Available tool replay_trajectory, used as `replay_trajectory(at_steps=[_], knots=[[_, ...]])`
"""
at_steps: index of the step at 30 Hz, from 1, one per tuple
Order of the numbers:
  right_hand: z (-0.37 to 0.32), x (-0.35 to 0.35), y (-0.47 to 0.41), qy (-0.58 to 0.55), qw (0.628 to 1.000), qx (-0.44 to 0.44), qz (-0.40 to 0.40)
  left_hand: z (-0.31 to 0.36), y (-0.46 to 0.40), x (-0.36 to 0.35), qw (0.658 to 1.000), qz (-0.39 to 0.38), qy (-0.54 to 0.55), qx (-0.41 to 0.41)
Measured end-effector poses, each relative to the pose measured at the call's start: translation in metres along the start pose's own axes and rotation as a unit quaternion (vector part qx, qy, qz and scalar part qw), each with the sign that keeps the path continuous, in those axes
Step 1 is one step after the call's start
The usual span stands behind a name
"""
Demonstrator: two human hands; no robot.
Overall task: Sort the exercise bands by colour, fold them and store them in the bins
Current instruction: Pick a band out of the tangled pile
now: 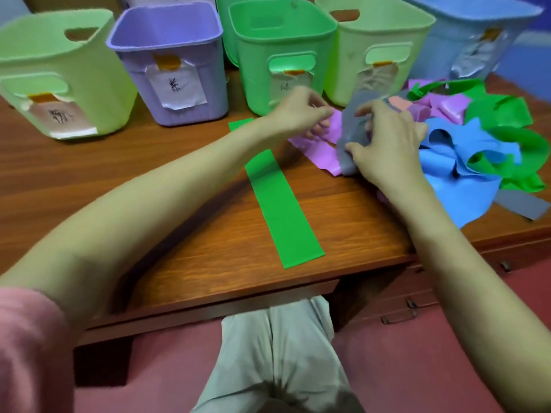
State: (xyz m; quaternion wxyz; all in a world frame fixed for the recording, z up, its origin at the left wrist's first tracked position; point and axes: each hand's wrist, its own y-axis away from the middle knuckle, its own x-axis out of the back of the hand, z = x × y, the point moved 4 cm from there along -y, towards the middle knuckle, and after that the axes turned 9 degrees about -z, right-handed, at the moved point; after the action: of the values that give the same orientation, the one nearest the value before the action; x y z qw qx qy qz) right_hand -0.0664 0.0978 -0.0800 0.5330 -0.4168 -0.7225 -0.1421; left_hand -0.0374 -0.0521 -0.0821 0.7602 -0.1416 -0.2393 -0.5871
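1. The right hand (pixel 384 144) grips a grey exercise band (pixel 353 131), its thumb and curled fingers bunching the band at the left edge of the pile of bands (pixel 477 150).
2. The left hand (pixel 298 114) pinches something small just beside the grey band, fingers curled over a purple band (pixel 316 147); whether it holds the grey or the purple one I cannot tell.
3. A green band (pixel 277 198) lies flat and straight on the table (pixel 119 174), passing under the left forearm, apart from the pile.
4. The pile, right of the hands, mixes blue, green, purple and grey bands.
5. Five labelled bins stand along the table's far side: pale green bin (pixel 59 70), purple bin (pixel 170 55), green bin (pixel 280 40), a second pale green bin (pixel 378 37), blue bin (pixel 477 31).
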Motion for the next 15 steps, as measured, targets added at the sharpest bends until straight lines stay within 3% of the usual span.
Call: replay_trajectory(at_steps=[3, 6, 11, 15], knots=[[-0.002, 0.014, -0.004, -0.21, 0.971, 0.091, 0.061, 0.011, 0.001, -0.003, 0.997, -0.028, 0.058, 0.031], [-0.005, 0.032, -0.01, -0.377, 0.912, 0.158, 0.031, 0.014, 0.006, 0.0, 0.989, -0.048, 0.133, 0.035], [-0.015, 0.052, -0.018, -0.474, 0.855, 0.204, -0.045, 0.021, 0.013, 0.009, 0.962, -0.062, 0.256, 0.069], [-0.028, 0.051, -0.011, -0.457, 0.848, 0.243, -0.119, 0.027, 0.024, 0.007, 0.951, -0.082, 0.288, 0.08]])
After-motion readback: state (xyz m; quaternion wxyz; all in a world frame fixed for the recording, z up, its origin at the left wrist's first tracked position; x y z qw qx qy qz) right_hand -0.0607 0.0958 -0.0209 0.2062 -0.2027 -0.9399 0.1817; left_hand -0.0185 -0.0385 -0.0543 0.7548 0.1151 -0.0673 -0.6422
